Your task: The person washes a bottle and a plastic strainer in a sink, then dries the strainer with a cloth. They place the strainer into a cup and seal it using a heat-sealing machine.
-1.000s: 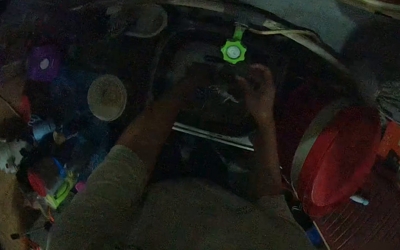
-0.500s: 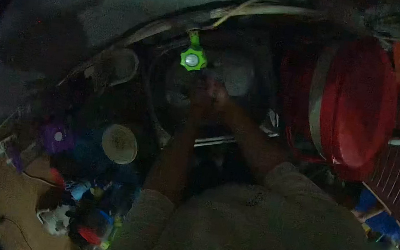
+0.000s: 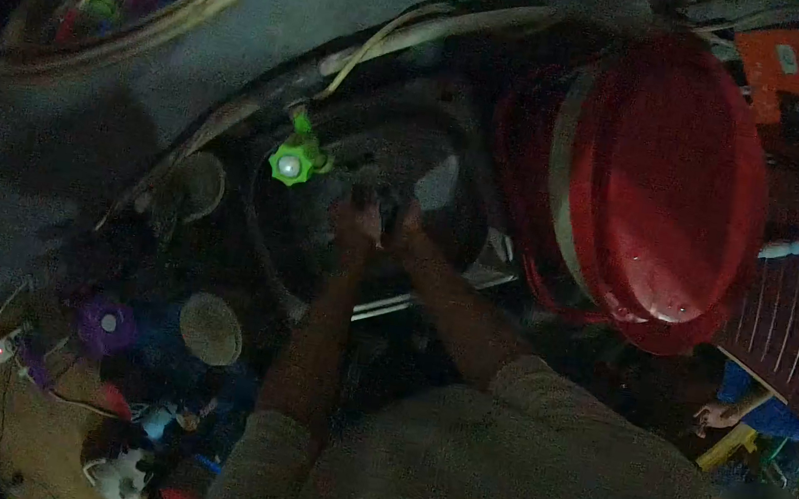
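Both my hands are low in a dark sink basin (image 3: 268, 252), side by side and close together. My left hand (image 3: 359, 222) is below and right of a bright green tap (image 3: 291, 164). Beside it, on the right, is my right hand (image 3: 407, 224). Dim light and blur hide the fingers, and I cannot make out anything held in them. A pale, roundish item (image 3: 437, 182) shows in the basin just beyond my right hand.
Large red tubs (image 3: 680, 186) stand right of the basin. A pale round lid (image 3: 211, 330) and a purple object (image 3: 107, 323) are at the lower left. Another person's hand (image 3: 723, 416) and blue sleeve show at the right edge. A pale hose (image 3: 428, 31) runs behind the tap.
The view has shifted, so the tap, basin and tubs sit further left. My hands remain in the basin, now slightly further apart. The other person's hand has become visible at the right.
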`<state>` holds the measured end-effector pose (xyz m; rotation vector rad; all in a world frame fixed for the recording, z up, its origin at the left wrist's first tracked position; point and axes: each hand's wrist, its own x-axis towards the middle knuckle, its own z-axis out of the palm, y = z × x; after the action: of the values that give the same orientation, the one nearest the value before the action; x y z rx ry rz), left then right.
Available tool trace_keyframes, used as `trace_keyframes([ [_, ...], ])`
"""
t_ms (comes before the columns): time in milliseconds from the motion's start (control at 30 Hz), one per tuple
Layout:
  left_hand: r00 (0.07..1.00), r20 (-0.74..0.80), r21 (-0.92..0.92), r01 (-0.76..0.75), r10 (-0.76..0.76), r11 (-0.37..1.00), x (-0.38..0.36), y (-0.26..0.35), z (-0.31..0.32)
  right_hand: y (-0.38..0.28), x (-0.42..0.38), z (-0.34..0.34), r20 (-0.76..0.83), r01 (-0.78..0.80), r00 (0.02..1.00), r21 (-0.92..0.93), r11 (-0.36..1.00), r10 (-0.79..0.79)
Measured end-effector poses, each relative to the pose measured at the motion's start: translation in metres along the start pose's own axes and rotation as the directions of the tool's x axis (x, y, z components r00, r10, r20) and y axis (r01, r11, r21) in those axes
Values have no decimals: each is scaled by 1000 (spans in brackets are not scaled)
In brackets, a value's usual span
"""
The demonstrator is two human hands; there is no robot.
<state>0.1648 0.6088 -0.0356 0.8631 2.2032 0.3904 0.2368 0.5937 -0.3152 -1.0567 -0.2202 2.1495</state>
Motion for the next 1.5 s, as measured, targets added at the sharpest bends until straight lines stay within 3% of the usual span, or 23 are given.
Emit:
trace_keyframes([
  [33,985,-67,118,-148,156,982,3,-26,20,-2,12,-11,45,-167,985,472,865,166],
  [100,869,-194,416,-348,455,840,10,-80,60,-10,-2,8,183,39,982,93,995,-55],
  [167,664,-111,341,-673,739,656,7,-60,38,-24,-20,40,388,307,902,-266,914,-190],
  [200,659,-110,338,-679,744,651,32,-72,44,-40,-35,58,434,371,877,-341,864,-205],
  [267,765,-369,98,-532,528,841,94,-109,68,-65,-52,93,476,452,853,-471,758,-213],
  [400,791,-316,250,-463,523,851,53,-79,74,-44,-12,76,322,280,941,-559,781,-107],
  [500,705,-243,285,-605,666,744,50,-72,70,-37,2,65,244,191,968,-599,777,-49],
  [600,825,-292,113,-473,484,874,118,-84,62,-38,11,68,182,149,983,-689,709,-30],
  [667,861,-277,123,-408,426,905,120,-85,65,-40,15,73,164,135,986,-792,596,-5],
  [767,864,-277,263,-353,420,898,88,-86,76,-71,3,114,285,308,945,-940,-145,159],
  [833,928,-159,345,-268,338,900,112,-105,59,-73,-13,131,289,356,930,-858,-369,226],
  [867,960,-66,400,-224,271,889,133,-114,45,-71,-22,133,50,-48,963,-935,352,265],
  [900,980,-32,384,-167,194,908,145,-122,29,-82,-39,145,-24,-265,934,-716,646,356],
  [933,988,-84,199,-107,126,974,148,-124,9,-92,-56,159,-97,-445,891,-370,815,443],
  [967,987,-153,-100,-68,52,993,138,-125,-13,-126,-93,190,-73,-303,950,-436,848,302],
  [1000,988,-150,-99,-63,48,993,127,-130,-33,-134,-101,197,-57,-232,971,-465,854,233],
  [1033,980,-40,-10,-195,195,981,115,-138,-52,-140,-107,202,-41,-161,986,-494,855,162],
  [1100,940,81,65,-337,331,939,71,-126,-88,-131,-76,182,-40,-37,999,-950,310,-4],
  [1200,881,66,-80,-462,468,883,21,-107,-110,-152,-70,164,90,78,995,-966,247,35],
  [1233,840,23,2,-542,541,841,26,-117,-107,-156,-75,168,134,119,990,-967,225,50],
  [1333,785,-82,67,-610,614,790,29,-107,-85,-162,-108,195,374,414,870,-908,65,-321],
  [1433,782,-181,19,-604,596,797,55,-91,-23,-177,-137,223,407,389,913,-880,-272,-11],
  [1500,809,-168,20,-569,564,822,71,-83,-2,-184,-157,235,438,409,899,-854,-321,-21],
])
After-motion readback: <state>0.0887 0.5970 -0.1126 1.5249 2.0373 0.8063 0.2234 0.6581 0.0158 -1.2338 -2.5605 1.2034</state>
